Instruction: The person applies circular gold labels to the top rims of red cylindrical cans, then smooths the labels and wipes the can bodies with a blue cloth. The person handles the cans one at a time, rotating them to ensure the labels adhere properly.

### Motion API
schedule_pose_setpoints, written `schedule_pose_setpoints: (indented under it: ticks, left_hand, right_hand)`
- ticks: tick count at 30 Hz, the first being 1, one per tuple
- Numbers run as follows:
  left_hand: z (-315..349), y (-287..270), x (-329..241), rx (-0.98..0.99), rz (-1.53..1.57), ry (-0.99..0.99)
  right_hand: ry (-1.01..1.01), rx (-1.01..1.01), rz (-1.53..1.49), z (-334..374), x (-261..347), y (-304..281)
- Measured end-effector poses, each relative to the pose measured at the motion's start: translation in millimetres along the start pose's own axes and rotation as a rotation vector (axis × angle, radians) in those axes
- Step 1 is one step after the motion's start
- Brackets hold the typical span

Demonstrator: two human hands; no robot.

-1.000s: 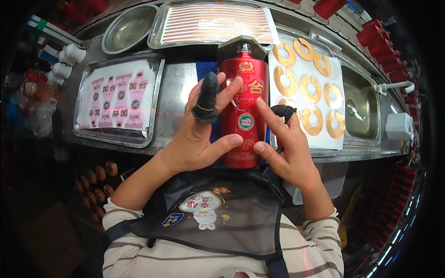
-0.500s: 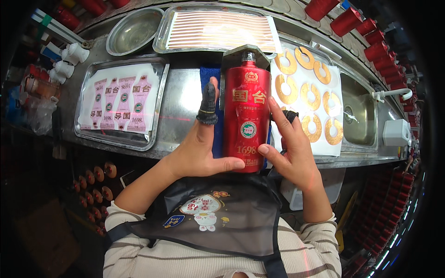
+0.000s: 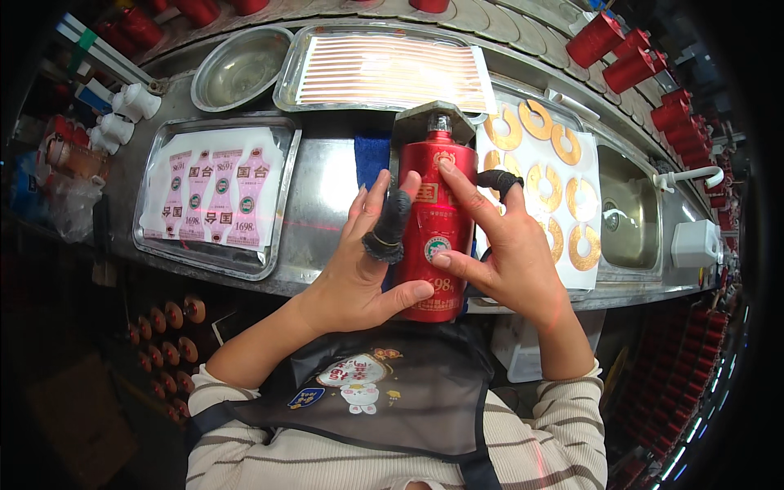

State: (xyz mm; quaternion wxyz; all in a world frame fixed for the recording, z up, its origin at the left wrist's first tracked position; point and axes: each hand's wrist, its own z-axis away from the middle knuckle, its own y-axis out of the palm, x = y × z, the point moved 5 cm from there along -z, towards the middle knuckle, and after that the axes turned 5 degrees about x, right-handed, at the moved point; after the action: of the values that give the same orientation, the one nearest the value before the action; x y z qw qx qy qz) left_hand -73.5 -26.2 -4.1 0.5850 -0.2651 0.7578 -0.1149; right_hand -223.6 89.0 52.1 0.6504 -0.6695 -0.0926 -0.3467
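Red liquor bottle [image 3: 437, 230] lying on its back over a blue cloth [image 3: 373, 155].
It sits at the near edge of the steel counter [image 3: 327, 192], neck pointing away. Likely stiff, fairly heavy if full and perhaps breakable; its glossy coat looks slick, so the broad sides suit a two-handed hold better than the slim neck. The left hand [image 3: 355, 265] is spread open, thumb at the lower front; the right hand [image 3: 516, 251], thumb and forefinger parted, rests loosely on the face. Pink labels [image 3: 231, 196] lie left, gold C-shaped labels [image 3: 536, 121] right.
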Motion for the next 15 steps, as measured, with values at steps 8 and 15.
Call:
schedule_pose_setpoints:
  ticks: [8, 15]
  left_hand:
    - [-7.7, 0.0, -0.3, 0.091, 0.003, -0.05]
    - [-5.7, 4.1, -1.6, 0.068, -0.087, 0.028]
  right_hand:
    - [0.119, 0.146, -0.024, -1.9, -4.9, 4.9]
    - [0.147, 0.182, 0.009, 6.6, -0.4, 2.2]
